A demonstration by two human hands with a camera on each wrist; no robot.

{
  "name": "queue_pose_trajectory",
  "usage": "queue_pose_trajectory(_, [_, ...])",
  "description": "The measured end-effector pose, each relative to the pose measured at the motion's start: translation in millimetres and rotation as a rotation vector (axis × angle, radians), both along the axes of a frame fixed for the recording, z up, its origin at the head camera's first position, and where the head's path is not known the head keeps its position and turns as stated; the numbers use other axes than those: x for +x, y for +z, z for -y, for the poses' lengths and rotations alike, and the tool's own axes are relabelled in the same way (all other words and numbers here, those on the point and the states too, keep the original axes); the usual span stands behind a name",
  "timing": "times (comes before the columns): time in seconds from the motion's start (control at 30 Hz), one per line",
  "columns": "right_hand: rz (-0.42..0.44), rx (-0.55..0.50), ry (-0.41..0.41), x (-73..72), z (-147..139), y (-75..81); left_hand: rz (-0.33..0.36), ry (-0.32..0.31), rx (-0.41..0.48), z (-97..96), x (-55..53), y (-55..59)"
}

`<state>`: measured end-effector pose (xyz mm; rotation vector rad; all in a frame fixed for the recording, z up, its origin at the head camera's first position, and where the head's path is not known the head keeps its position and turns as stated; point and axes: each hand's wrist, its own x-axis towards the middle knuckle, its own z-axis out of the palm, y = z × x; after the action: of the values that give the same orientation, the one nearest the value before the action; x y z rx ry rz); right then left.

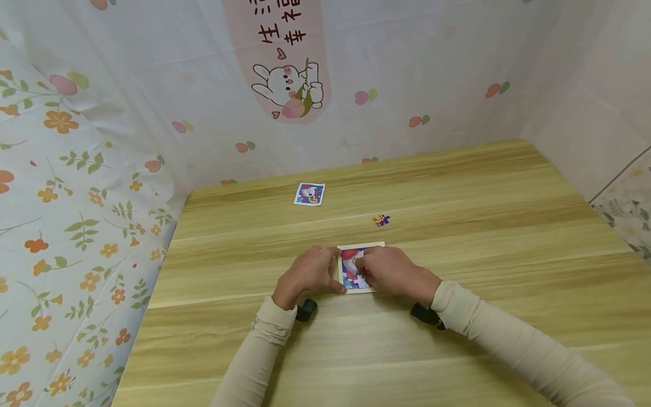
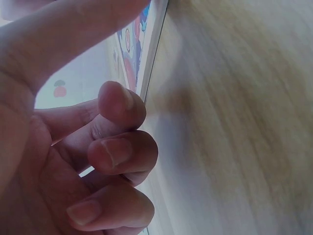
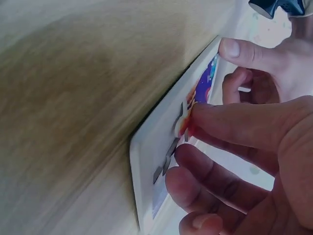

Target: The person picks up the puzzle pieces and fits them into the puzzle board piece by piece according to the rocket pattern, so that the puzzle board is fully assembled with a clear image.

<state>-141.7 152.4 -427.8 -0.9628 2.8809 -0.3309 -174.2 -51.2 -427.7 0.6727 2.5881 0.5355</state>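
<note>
A small square jigsaw puzzle in a pale-rimmed tray (image 1: 360, 291) lies flat on the table, with a colourful picture partly assembled inside. My left hand (image 1: 309, 272) holds the tray at its left side, thumb at the near corner and a finger at the far corner. In the right wrist view, my right hand (image 3: 234, 152) pinches a red-and-orange puzzle piece (image 3: 182, 123) between thumb and finger, at the tray's open area beside fitted pieces. Part of that piece is hidden by the thumb. From the head view, the right hand (image 1: 393, 270) covers the tray's right part.
A loose orange-and-purple puzzle piece (image 1: 381, 220) lies beyond the tray. Farther back on the left is a small picture card (image 1: 309, 194). The wooden table (image 1: 483, 226) meets a patterned cloth (image 1: 203, 113) along its back edge.
</note>
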Motion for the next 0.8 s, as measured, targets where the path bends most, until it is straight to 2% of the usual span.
queue_pose_trajectory(0.3, [-0.002, -0.054, 0.009, -0.6, 0, -3.7, -0.010, -0.006, -0.003, 0.8, -0.5, -1.5])
queue_pose_trajectory(0.6, [0.052, -0.088, 0.059, -2.2, -1, -1.1, -0.004, -0.008, 0.006, 1.0, -1.4, -0.4])
queue_pose_trajectory(0.8, [0.124, -0.099, 0.113, -10.6, -8, -1.1, -0.002, -0.019, -0.006, -0.2, -1.6, -0.8])
